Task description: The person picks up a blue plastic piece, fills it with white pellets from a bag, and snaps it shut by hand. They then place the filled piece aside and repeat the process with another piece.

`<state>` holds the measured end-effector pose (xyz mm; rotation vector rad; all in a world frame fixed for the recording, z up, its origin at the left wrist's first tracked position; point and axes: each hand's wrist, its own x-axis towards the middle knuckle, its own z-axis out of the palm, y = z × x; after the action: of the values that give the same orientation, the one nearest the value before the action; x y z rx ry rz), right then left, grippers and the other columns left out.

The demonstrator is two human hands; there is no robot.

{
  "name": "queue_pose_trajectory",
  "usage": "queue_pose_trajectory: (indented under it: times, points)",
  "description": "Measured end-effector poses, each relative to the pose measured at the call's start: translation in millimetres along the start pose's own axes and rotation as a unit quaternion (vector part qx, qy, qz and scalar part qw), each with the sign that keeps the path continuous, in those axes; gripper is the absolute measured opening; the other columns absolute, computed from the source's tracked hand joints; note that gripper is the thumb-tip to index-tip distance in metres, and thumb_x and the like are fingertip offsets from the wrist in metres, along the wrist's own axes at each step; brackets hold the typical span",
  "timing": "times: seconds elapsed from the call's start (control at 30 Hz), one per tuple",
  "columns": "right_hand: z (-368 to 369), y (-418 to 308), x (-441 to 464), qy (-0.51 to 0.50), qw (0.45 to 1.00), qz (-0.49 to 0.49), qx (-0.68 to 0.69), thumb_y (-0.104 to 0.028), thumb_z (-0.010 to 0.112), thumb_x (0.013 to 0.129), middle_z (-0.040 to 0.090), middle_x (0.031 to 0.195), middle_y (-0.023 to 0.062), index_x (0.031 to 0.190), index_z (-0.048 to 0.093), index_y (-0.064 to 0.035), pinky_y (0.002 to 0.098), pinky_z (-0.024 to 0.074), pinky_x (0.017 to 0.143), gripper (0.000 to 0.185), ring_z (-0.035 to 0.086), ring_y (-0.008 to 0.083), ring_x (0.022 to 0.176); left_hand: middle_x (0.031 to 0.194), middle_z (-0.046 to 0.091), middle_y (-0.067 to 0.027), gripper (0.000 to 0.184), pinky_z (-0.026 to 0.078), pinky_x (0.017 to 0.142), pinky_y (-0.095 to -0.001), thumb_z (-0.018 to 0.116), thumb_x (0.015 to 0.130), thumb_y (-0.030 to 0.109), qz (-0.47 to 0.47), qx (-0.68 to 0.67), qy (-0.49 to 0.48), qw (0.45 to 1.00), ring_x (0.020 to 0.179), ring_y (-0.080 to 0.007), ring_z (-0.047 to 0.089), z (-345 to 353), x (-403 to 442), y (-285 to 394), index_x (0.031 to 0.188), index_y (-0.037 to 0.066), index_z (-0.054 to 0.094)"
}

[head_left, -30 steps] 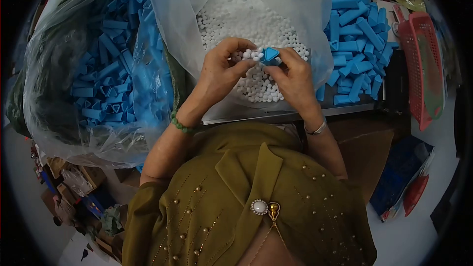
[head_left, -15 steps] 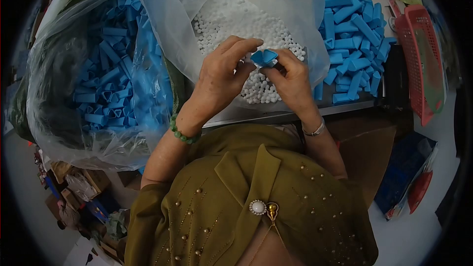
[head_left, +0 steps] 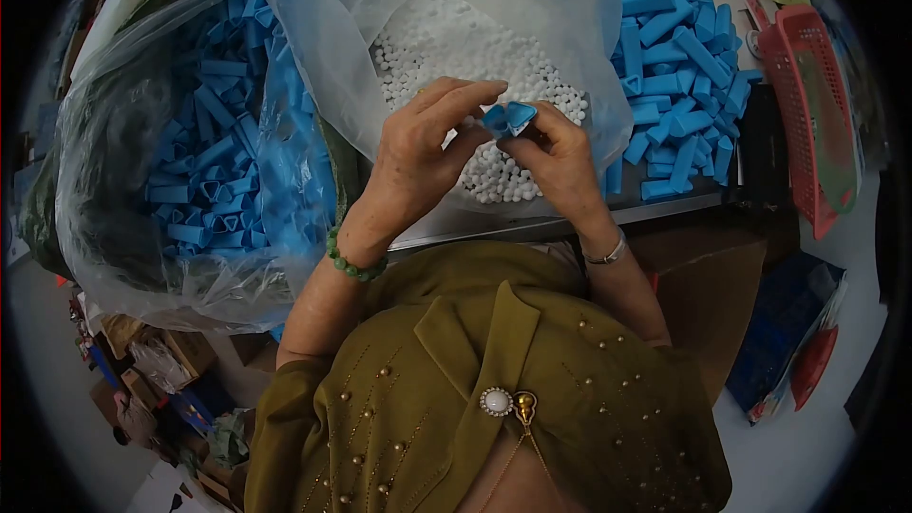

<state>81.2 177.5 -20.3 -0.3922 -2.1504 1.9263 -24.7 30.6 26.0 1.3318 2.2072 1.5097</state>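
Over the small white balls (head_left: 503, 176), my two hands meet at a blue three-sided plastic tube (head_left: 520, 115). The thumb and fingers of my right hand (head_left: 559, 157) pinch it, and its triangular end faces up. A smaller blue part (head_left: 495, 122) sits against its left side; whether it is joined to the tube I cannot tell. My left hand (head_left: 423, 138) curls its thumb and fingertips around that part. The balls lie in a spread clear plastic bag (head_left: 328, 0) under both hands. What the right fingers cover is hidden.
A large plastic-lined sack (head_left: 104, 228) on the left holds many blue tubes (head_left: 214, 157). More blue tubes (head_left: 679, 85) are heaped on the right of the table. Beyond them stands a red perforated basket (head_left: 807, 123). The metal table edge (head_left: 456, 228) runs before my body.
The tube has turned slightly in my fingers, and its triangular end now shows more. Both hands stay in nearly the same place.
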Motion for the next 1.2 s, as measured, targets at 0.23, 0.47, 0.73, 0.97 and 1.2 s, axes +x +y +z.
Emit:
queue_pose_trajectory:
  times: [0.23, 0.47, 0.73, 0.97, 1.2]
  points:
    - [1.4, -13.1, -1.4, -0.002, 0.998, -0.019, 0.053, 0.004, 0.064, 0.084, 0.059, 0.091, -0.0016, 0.108, 0.062, -0.0014, 0.0188, 0.0427, 0.061, 0.025, 0.053, 0.0039, 0.073, 0.100, 0.064, -0.0093, 0.043, 0.053, 0.072, -0.0307, 0.071, 0.073, -0.003, -0.070, -0.079, -0.012, 0.994, 0.084, -0.0209, 0.064, -3.2, -3.9, -7.7, 0.114, 0.006, 0.065]
    - [1.1, -21.9, -3.8, -0.041, 0.992, -0.017, 0.118, -0.002, 0.058, 0.090, 0.061, 0.098, 0.0033, 0.116, 0.059, 0.0000, 0.0235, 0.0495, 0.067, 0.026, 0.059, 0.0095, 0.079, 0.127, 0.054, -0.0096, 0.035, 0.044, 0.096, -0.0324, 0.070, 0.082, 0.005, -0.055, -0.233, -0.007, 0.971, 0.120, -0.0204, 0.050, 7.9, -17.6, -16.5, 0.117, 0.005, 0.065]
    - [-1.1, -26.3, 2.8, -0.170, 0.879, 0.135, 0.424, -0.023, 0.062, 0.091, 0.062, 0.103, 0.0121, 0.117, 0.054, 0.0017, 0.0449, 0.0591, 0.076, 0.037, 0.066, 0.0264, 0.091, 0.126, 0.054, -0.0090, 0.033, 0.049, 0.084, -0.0278, 0.069, 0.083, 0.006, -0.167, -0.372, -0.019, 0.913, 0.106, -0.0159, 0.054, 4.7, -27.5, -8.0, 0.116, 0.009, 0.068]
    - [1.6, -30.8, -0.1, -0.161, 0.869, 0.160, 0.440, -0.013, 0.062, 0.087, 0.059, 0.099, 0.0060, 0.105, 0.057, -0.0028, 0.0295, 0.0517, 0.081, 0.022, 0.060, 0.0154, 0.091, 0.114, 0.057, -0.0070, 0.032, 0.047, 0.084, -0.0300, 0.073, 0.080, 0.012, -0.095, -0.305, -0.001, 0.948, 0.102, -0.0188, 0.055, 2.1, -27.7, 3.7, 0.112, 0.010, 0.071]
    - [3.0, -69.1, -1.4, -0.065, 0.921, 0.115, 0.367, -0.008, 0.056, 0.090, 0.061, 0.091, 0.0057, 0.105, 0.057, 0.0004, 0.0263, 0.0520, 0.068, 0.017, 0.062, 0.0120, 0.075, 0.125, 0.052, -0.0113, 0.038, 0.047, 0.090, -0.0318, 0.069, 0.085, 0.012, -0.076, -0.113, 0.020, 0.991, 0.111, -0.0216, 0.054, 6.0, -17.2, 25.7, 0.122, 0.006, 0.064]
